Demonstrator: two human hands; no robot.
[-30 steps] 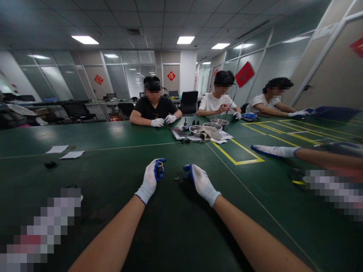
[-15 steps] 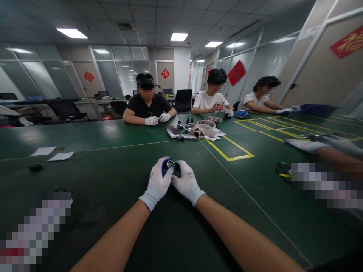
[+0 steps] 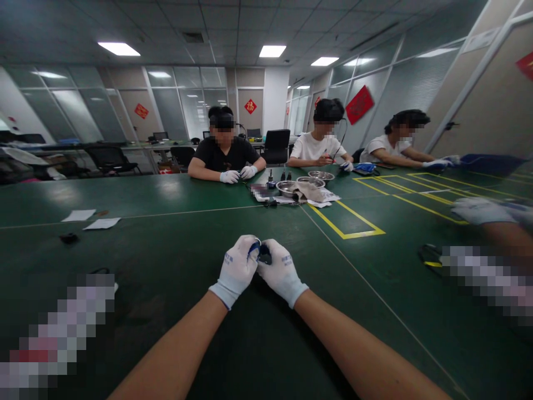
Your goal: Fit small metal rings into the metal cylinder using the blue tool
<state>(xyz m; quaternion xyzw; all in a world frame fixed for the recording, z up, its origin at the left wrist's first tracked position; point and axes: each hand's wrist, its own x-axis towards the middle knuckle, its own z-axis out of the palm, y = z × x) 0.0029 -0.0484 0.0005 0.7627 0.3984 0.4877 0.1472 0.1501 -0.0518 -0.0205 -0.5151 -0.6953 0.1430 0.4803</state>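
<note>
My left hand (image 3: 238,265), in a white glove, is closed around a small round dark part (image 3: 257,244) with a shiny rim; the fingers cover most of it. Touching it from the right, my right hand (image 3: 281,268) is gloved too, its fingers bent and pressed against a small dark piece (image 3: 265,256). Whether the dark pieces are one object cannot be made out. Both hands are held together above the green table (image 3: 175,289).
Metal bowls (image 3: 286,188) and a cloth (image 3: 307,192) stand beyond my hands. Papers (image 3: 102,223) and a small black object (image 3: 69,238) lie left. Several people sit around the table; a gloved hand (image 3: 478,211) reaches in at right.
My left hand has turned, so the ring-like end of the part now shows only as a thin rim. The neighbour's hands at right have moved, and the view has shifted slightly.
</note>
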